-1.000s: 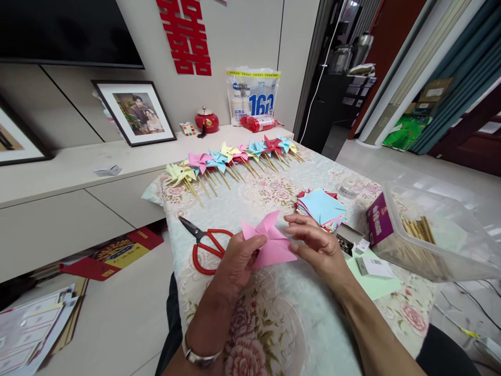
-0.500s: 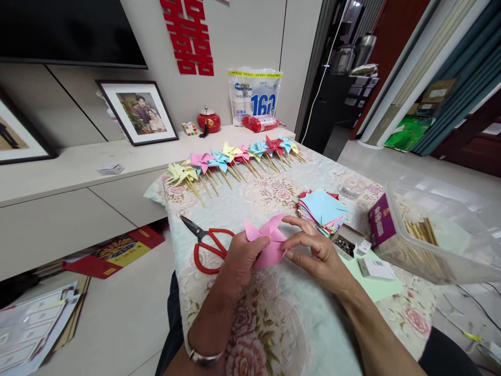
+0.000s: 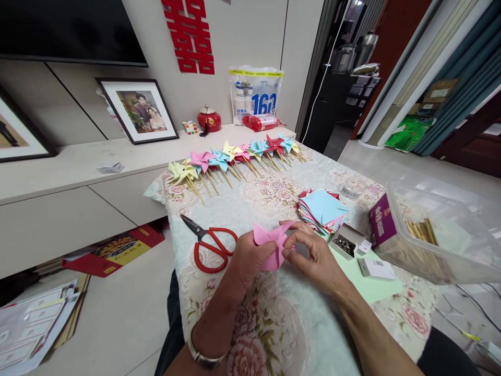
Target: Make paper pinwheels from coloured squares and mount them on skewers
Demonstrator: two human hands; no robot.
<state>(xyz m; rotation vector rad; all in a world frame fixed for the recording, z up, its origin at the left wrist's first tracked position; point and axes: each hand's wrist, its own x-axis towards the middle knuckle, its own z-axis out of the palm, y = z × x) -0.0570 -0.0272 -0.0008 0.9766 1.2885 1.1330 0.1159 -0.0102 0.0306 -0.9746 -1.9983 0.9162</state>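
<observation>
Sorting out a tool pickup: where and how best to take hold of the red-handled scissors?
Probably the lower red loop, from the person's side. The scissors lie flat, loops toward the person and pointed blades facing away to the left. The left hand is close beside the upper loop, so the lower one looks freer.

We count one left hand (image 3: 250, 258), one right hand (image 3: 319, 257) and one pink paper piece (image 3: 273, 260); one pair of scissors (image 3: 200, 233); at least nine pinwheels (image 3: 201, 160), some overlapping; one stack of paper squares (image 3: 323, 206), too tightly layered for us to number; one open box (image 3: 338, 251) of small metal pieces (image 3: 345, 245), uncountable to us; at least one small white box (image 3: 378, 269); one plastic tub (image 3: 469, 271) of sticks (image 3: 426, 232), again beyond our count; one round clear container (image 3: 352, 188); one red jar (image 3: 209, 121); one puzzle cube (image 3: 190, 128); one large bag (image 3: 256, 96); one red packet (image 3: 261, 122); two framed pictures (image 3: 141, 112); one television (image 3: 70, 31).
</observation>
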